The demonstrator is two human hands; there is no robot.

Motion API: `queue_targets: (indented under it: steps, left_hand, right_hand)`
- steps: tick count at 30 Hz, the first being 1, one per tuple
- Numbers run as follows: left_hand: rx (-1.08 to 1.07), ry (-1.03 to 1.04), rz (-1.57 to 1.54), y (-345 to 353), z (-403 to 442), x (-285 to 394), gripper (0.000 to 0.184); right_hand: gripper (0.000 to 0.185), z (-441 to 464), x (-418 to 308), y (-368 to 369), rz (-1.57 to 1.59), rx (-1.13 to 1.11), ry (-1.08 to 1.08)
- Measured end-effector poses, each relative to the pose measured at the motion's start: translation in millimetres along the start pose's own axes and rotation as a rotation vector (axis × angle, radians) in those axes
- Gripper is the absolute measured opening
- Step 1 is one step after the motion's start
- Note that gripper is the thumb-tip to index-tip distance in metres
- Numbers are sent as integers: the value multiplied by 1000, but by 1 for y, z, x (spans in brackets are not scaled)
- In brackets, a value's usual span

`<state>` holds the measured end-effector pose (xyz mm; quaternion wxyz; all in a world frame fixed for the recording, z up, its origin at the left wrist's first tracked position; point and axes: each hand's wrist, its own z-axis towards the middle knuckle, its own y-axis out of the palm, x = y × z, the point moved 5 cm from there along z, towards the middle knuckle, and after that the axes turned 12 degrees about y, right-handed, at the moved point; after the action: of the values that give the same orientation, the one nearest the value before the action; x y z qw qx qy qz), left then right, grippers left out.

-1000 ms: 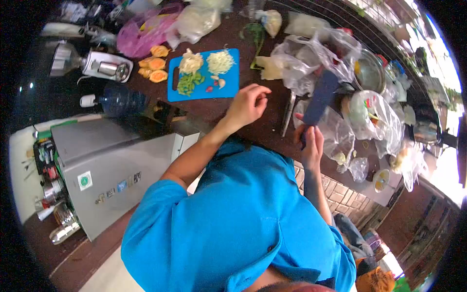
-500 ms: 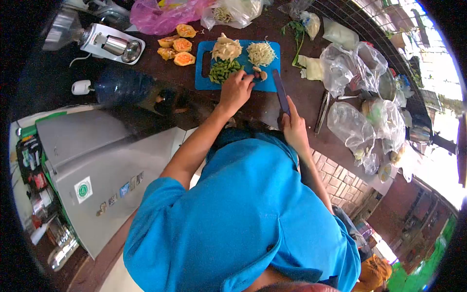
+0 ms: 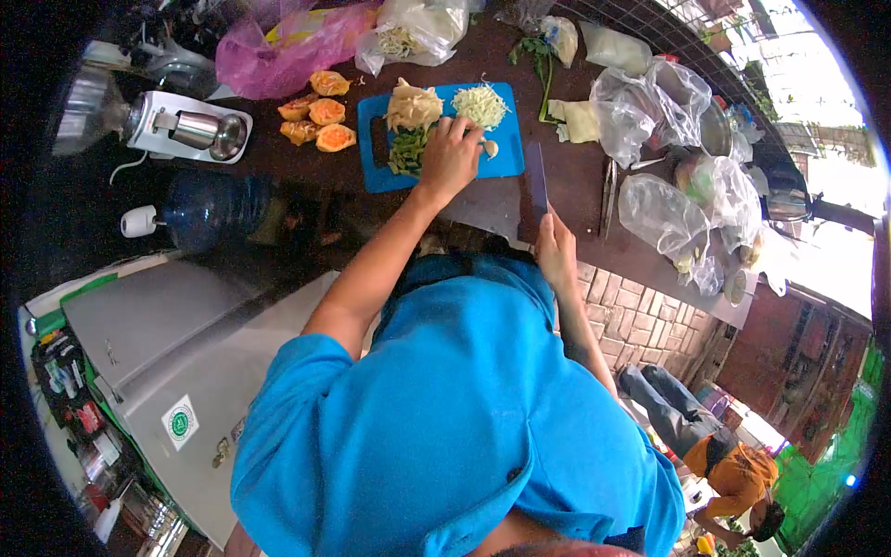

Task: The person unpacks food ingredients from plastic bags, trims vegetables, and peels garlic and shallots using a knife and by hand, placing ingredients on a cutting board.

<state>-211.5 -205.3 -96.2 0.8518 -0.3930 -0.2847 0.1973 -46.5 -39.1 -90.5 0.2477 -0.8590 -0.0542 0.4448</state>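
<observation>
My left hand [image 3: 451, 160] reaches over the blue cutting board [image 3: 514, 165], its fingers bent down between the green pieces and the garlic; what the fingertips touch is hidden. My right hand [image 3: 556, 249] is wrapped round the handle of a knife [image 3: 537, 182], whose blade points away from me just right of the board. On the board lie chopped green pieces [image 3: 406, 151], a pale sliced heap [image 3: 414, 106], white shreds [image 3: 480, 106] and a garlic clove [image 3: 491, 148].
Orange halved fruits [image 3: 327, 111] lie left of the board, near a white appliance [image 3: 160, 127]. Plastic bags [image 3: 662, 212] and metal tongs [image 3: 608, 200] are at the right. A grey fridge [image 3: 158, 316] stands lower left. Another person [image 3: 733, 478] is at lower right.
My left hand has moved from the table's near side onto the board. The knife has come left from beside the bags and now stands near the board's right edge.
</observation>
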Motion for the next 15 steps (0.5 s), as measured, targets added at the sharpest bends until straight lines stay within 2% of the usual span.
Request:
queue_targets:
  steps: [3,6,11,15]
  left_hand:
    - [-89,13,-11,7,0,-6,21]
    - [-92,12,-38,11,3,-8,16]
    - [-123,60,57,7,8,-1,13]
    - [-12,-19,-36,8,9,-8,11]
  right_hand:
    - [45,12,7,-1,147,-21,-81]
    - [50,17,0,-8,274,-136,-64]
    - [61,30,-23,-19,451,-317,-170]
    - [63,34,-47,-33,524,-388,-238]
